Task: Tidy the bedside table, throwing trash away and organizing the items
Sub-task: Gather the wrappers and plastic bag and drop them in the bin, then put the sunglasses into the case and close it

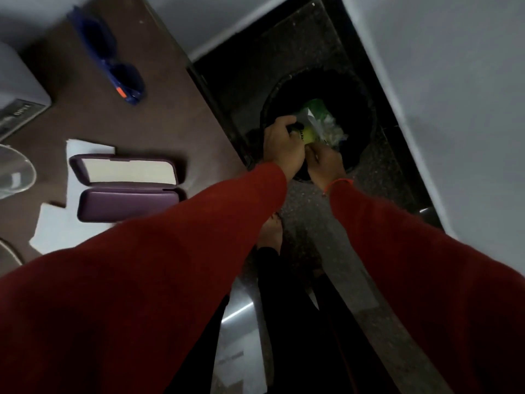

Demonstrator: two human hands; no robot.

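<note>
Both my arms, in red sleeves, reach over a round black bin [366,118] on the floor to the right of the brown bedside table [159,120]. My left hand [279,146] is closed on a yellow-green wrapper [308,135] with a dark piece at its top, held just above the bin's opening. My right hand [326,163] is closed beside it and touches the wrapper's lower edge. Green and clear plastic trash [326,120] lies inside the bin. What the fingers of my right hand hold is hidden.
On the table lie blue sunglasses [113,61], an open purple glasses case [127,189] on torn white paper [56,231], a glass bowl [14,172] and a grey box [20,89]. A white wall [454,81] runs behind the bin. My bare feet [270,231] stand on speckled floor.
</note>
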